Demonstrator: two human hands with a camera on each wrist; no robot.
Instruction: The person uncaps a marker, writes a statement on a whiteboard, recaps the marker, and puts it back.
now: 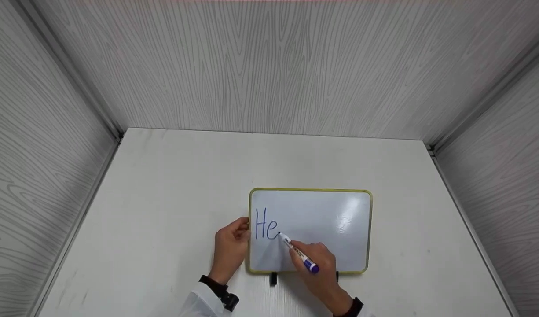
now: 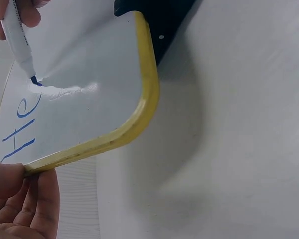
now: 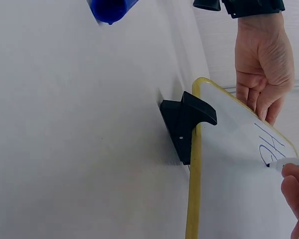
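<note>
A small whiteboard (image 1: 313, 246) with a yellow frame leans on black stand feet (image 1: 273, 279). Blue letters (image 1: 266, 224) reading "He" are written at its left side. My left hand (image 1: 231, 246) holds the board's left edge, thumb on the front and fingers behind it, as the left wrist view shows. My right hand (image 1: 318, 264) grips a white marker (image 1: 301, 254) with a blue end. Its dark tip (image 2: 36, 80) is right at the end of the "e". Part of the board's lower edge is hidden behind the right hand in the head view.
The board stands on a white table (image 1: 172, 189). Grey wood-grain panels (image 1: 269, 66) rise at the back and on both sides. In the right wrist view, a black stand foot (image 3: 184, 124) hooks over the yellow edge, and a blue round object (image 3: 109, 9) shows at the top.
</note>
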